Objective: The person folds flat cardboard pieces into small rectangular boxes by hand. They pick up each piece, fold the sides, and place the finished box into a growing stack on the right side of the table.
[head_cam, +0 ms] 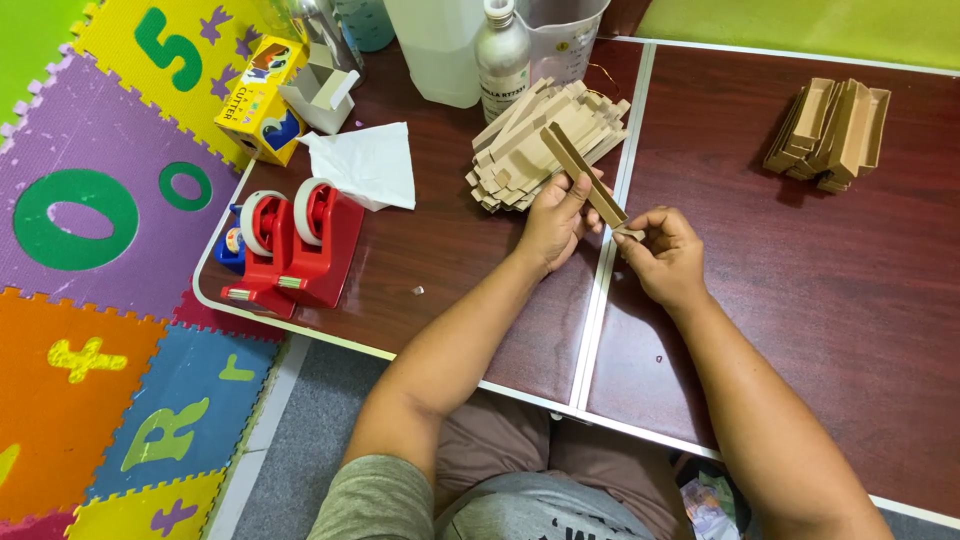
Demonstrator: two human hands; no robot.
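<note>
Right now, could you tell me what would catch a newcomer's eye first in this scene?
The two hands at the middle of the dark table draw the eye: the left hand and right hand hold a long brown cardboard strip between them. Just behind lies a heap of flat cardboard pieces, with a smaller stack of folded ones at the far right. On the left edge, two red tape dispensers stand beside the bright foam mat.
</note>
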